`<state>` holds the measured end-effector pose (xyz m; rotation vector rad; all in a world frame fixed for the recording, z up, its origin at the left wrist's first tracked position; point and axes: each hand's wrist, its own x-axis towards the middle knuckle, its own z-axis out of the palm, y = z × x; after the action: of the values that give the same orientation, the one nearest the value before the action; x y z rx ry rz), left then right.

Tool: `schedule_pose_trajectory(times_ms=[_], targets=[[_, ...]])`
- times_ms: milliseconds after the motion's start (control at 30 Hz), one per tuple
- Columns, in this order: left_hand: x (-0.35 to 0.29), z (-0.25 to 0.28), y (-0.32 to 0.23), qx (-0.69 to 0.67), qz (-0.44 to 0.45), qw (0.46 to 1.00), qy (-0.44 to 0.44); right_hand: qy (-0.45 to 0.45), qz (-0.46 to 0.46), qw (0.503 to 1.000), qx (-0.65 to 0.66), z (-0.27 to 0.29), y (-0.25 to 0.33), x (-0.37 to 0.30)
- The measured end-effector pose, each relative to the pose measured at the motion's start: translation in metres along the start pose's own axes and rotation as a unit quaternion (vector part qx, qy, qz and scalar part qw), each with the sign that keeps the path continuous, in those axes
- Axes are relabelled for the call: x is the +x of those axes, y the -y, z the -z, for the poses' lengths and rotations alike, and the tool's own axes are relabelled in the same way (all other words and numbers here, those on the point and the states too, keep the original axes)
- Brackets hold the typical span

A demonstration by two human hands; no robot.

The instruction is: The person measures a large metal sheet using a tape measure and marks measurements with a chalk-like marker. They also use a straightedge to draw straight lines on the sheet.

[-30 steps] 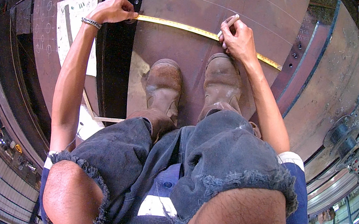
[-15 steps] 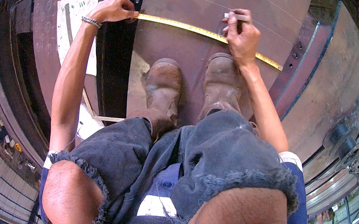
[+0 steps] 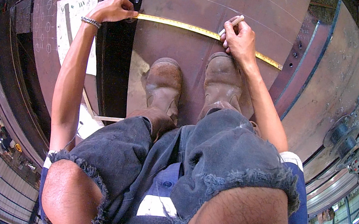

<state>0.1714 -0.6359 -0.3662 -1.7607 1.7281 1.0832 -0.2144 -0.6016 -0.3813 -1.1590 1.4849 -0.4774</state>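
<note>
While the left hand, at eleven o'clock in the view, pinches the end of the yellow measuring tape between thumb and fingers at the edge of the metal plate, the right hand, at one o'clock, has its fingers closed around a pale stick that looks like chalk. The lower tip of the stick is beside the upper edge of the tape; whether it touches the plate I cannot tell. The tape lies across the plate at twelve o'clock, passes below the right hand, and ends toward two o'clock near the plate's far edge. The step in hand looks like setting off a length along the tape and marking it. The next move seems to call for a firm left pinch, so the tape's end cannot creep from the edge, and a short, light stroke of the stick close to the tape without nudging it sideways. Two brown boots stand on the plate just below the tape, the right one close under the right hand, leaving that wrist little room. Farther out, thin white lines cross the plate toward twelve, a marked paper sheet lies at ten beside the left wrist, and another plate lies at two.
</note>
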Motion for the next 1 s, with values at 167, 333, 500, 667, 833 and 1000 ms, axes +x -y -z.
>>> schedule_pose_trajectory(times_ms=[167, 333, 500, 667, 833, 1000], targets=[[-0.002, 0.0, -0.001, 0.004, 0.001, 1.0, -0.014, 0.004, 0.02, 1.0, -0.017, 0.0, -0.001, 0.001], [-0.002, 0.001, -0.002, 0.002, -0.004, 1.0, -0.001, 0.004, 0.036, 0.999, -0.018, 0.0, -0.003, 0.001], [-0.001, 0.001, -0.003, 0.007, 0.0, 1.0, -0.002, 0.0, 0.039, 0.999, -0.024, 0.0, -0.004, 0.002], [-0.003, 0.002, -0.003, 0.008, 0.007, 1.0, 0.005, 0.005, 0.023, 1.0, -0.019, 0.0, 0.003, 0.0], [-0.007, 0.005, -0.01, 0.006, 0.013, 1.0, 0.004, 0.003, 0.032, 0.999, -0.027, 0.001, 0.002, 0.001], [-0.005, 0.004, -0.007, 0.007, 0.001, 1.0, 0.004, -0.133, 0.22, 0.961, -0.102, -0.006, -0.009, 0.006]])
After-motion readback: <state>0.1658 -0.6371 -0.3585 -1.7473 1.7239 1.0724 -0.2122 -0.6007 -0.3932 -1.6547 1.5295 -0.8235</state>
